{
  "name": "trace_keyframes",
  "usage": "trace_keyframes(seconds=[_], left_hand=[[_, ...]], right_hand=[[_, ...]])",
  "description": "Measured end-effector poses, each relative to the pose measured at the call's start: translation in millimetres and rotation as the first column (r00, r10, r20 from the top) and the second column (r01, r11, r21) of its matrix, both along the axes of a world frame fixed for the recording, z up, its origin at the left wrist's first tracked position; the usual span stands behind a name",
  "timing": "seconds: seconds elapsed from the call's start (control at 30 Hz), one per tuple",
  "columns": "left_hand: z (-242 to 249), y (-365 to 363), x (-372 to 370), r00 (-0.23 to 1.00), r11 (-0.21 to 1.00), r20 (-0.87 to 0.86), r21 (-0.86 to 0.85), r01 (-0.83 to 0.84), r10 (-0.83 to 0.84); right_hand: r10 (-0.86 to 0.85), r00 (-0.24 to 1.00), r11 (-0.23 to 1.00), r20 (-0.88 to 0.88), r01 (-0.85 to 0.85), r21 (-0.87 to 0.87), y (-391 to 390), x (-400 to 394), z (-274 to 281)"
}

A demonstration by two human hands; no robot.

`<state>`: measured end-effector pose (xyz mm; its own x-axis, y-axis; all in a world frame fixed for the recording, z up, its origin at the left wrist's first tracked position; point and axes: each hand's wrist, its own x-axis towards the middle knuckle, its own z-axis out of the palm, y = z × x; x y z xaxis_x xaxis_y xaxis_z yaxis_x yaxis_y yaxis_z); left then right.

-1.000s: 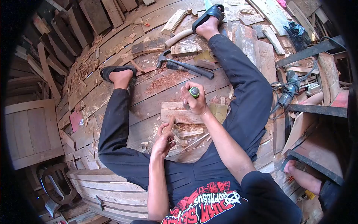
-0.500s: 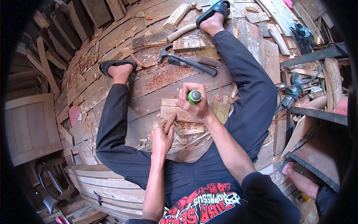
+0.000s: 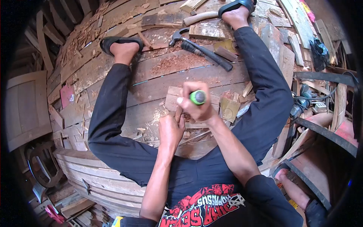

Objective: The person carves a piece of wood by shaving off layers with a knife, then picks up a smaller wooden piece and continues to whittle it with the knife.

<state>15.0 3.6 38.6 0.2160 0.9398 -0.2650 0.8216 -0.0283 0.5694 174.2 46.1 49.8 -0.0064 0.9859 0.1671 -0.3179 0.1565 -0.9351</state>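
Observation:
My right hand [image 3: 202, 111] is wrapped round an upright tool with a green and grey handle [image 3: 197, 97], seen end-on from above; its working end is hidden below the fist. My left hand [image 3: 171, 130] pinches a small brown wood piece [image 3: 178, 114] close beside the right fist. Under both hands lies a pale wooden block [image 3: 172, 98] on the plank floor [image 3: 147, 92]. Wood shavings [image 3: 155, 116] are scattered to the left of the block. A yellowish worn sheet [image 3: 230, 109] lies to the right of my right hand.
Beyond the block lie a claw hammer [image 3: 217, 60] and a dark-handled tool [image 3: 192, 48] beside it. Offcuts [image 3: 208, 31] spread farther off. A corded power tool [image 3: 301, 100] sits at right, near a metal-edged frame [image 3: 325, 135]. Another person's leg [image 3: 293, 189] shows at lower right.
The view has shifted, so the floor things sit farther right. My right fist has come closer to my left hand and is slightly blurred. Both hands keep their holds.

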Motion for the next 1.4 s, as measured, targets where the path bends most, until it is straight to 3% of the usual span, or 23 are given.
trace_keyframes(seconds=[0.13, 0.17, 0.27, 0.33, 0.4, 0.43, 0.47, 0.53, 0.6, 0.63, 0.73, 0.8, 0.87, 0.93, 0.97, 1.07, 1.1, 1.2, 1.23, 1.27, 1.33, 1.4], left_hand=[[2, -1, -4, 1.000, 0.999, 0.006, -0.034, -0.022, 0.022], [4, -1, -3, 1.000, 1.000, 0.005, -0.015, -0.023, 0.024], [-8, -2, -11, 0.998, 0.987, 0.012, -0.149, -0.056, 0.059], [-1, -5, -10, 0.996, 1.000, 0.088, -0.002, -0.027, 0.027], [-7, -5, -9, 0.996, 0.997, 0.089, 0.076, -0.005, -0.002], [-7, -6, -9, 0.994, 0.999, 0.106, 0.026, -0.032, 0.029], [-9, -8, -10, 0.996, 1.000, 0.087, 0.002, -0.026, 0.026], [-8, -5, -11, 0.998, 1.000, 0.054, -0.026, -0.004, 0.006], [-5, -6, -13, 0.997, 0.995, 0.060, -0.088, -0.051, 0.056], [-6, -4, -12, 0.994, 0.990, 0.062, -0.113, -0.083, 0.090], [-8, -6, -9, 0.992, 0.997, 0.121, 0.065, -0.039, 0.031], [-16, -14, -13, 0.991, 0.995, 0.088, -0.032, -0.096, 0.098], [-17, -13, -13, 0.991, 0.991, 0.071, -0.081, -0.106, 0.112], [-13, -10, -13, 0.993, 0.990, 0.059, -0.102, -0.100, 0.107], [-14, -9, -13, 0.994, 0.997, 0.084, -0.038, -0.073, 0.076], [-15, -13, -15, 0.993, 0.997, 0.116, 0.057, -0.046, 0.040], [-11, -16, -15, 0.992, 0.997, 0.118, 0.047, -0.058, 0.052], [-7, -13, -12, 0.994, 0.998, 0.091, -0.002, -0.063, 0.063], [-7, -11, -11, 0.995, 0.998, 0.073, -0.025, -0.066, 0.067], [-11, -7, -9, 0.996, 0.999, 0.071, 0.025, -0.047, 0.045], [-23, -11, -14, 0.999, 0.997, 0.044, 0.076, -0.004, 0.001], [-27, -14, -14, 0.997, 0.995, 0.076, 0.092, -0.039, 0.032]], right_hand=[[0.006, 0.987, 0.999, -0.161, 0.003, 0.051, 10, 2, 36], [0.003, 0.993, 1.000, -0.115, -0.001, 0.018, 9, -2, 29], [0.015, 0.972, 0.987, 0.233, -0.052, 0.155, 8, -18, -11], [-0.124, 0.992, 0.989, 0.000, 0.124, 0.085, 11, -19, -12], [-0.007, 0.987, 0.999, -0.160, 0.016, 0.051, 15, 4, 4], [-0.027, 0.972, 1.000, -0.232, 0.029, 0.006, 14, 3, 24], [-0.016, 0.977, 0.999, -0.213, 0.008, -0.038, 11, 8, 26], [-0.044, 0.993, 0.998, -0.109, 0.048, 0.039, 5, -8, -9], [0.058, 0.991, 0.992, 0.122, -0.070, 0.100, 4, -18, -20], [0.044, 0.994, 0.996, 0.097, -0.052, 0.079, 7, -19, -16], [-0.029, 0.982, 0.999, -0.186, 0.033, 0.017, 6, -7, 0], [-0.013, 0.971, 0.999, -0.239, 0.006, -0.033, 2, -1, 16], [-0.101, 0.984, 0.982, 0.148, 0.075, 0.171, -2, -16, -29], [0.037, 0.991, 0.997, 0.131, -0.046, 0.068, 0, -16, -21], [-0.070, 0.988, 0.995, 0.135, 0.059, 0.083, 1, -16, -21], [-0.058, 0.958, 0.994, -0.282, 0.028, -0.110, 0, -2, 27], [-0.067, 0.966, 0.996, -0.248, 0.050, -0.075, -1, 0, 32], [-0.092, 0.996, 0.996, 0.006, 0.092, 0.015, -12, -21, -29], [-0.047, 0.998, 0.997, 0.040, 0.050, -0.056, -13, -25, -29], [-0.016, 0.996, 0.999, 0.089, 0.012, 0.050, -7, -22, -31], [-0.090, 0.988, 0.996, -0.126, 0.091, 0.000, -2, -18, -5], [-0.055, 0.973, 0.998, -0.222, 0.056, -0.003, -3, -10, 19]])
